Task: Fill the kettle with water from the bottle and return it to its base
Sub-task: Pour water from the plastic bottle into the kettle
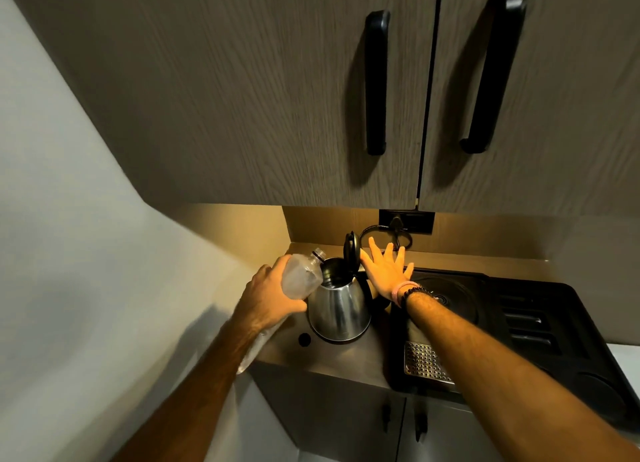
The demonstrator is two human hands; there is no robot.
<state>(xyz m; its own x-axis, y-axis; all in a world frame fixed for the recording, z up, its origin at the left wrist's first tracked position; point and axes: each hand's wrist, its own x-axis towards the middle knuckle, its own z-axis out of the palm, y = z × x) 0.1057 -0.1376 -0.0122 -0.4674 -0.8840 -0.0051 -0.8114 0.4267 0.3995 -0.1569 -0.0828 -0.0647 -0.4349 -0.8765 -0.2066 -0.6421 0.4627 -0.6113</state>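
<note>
The fingers (277,271) of the left hand (268,293) are wrapped round a clear plastic bottle (302,275), gripping it at its upper half. The bottle is tilted, its uncapped mouth up past the fingertips and hanging over the near rim of the kettle (338,309); its lower end runs back under the wrist and along the forearm. Whether water is running out cannot be told.

The fingers (388,253) of the right hand (388,274) are spread wide and flat, holding nothing, palm turned down. The thumb side comes right up against the kettle's lid (351,248), which stands open and upright at the back of the kettle; contact with it is not clear. On that wrist sit a pale band and a string of dark beads (410,293).

Between the two hands stands the steel kettle, upright on the bench (332,356), its open top dark inside. Its foot seems to rest on a dark round base, though that is hard to make out. Just below the left fingers, on the bench beside the kettle's foot, lies a small dark cap (304,339).

Beyond the right fingertips a black cord (384,234) loops up to a wall socket (406,221). Under the right forearm is a black tray (519,326) with a perforated metal grid (424,363). Overhead hang wood-grain cupboard doors (259,98) with black handles (376,80).
</note>
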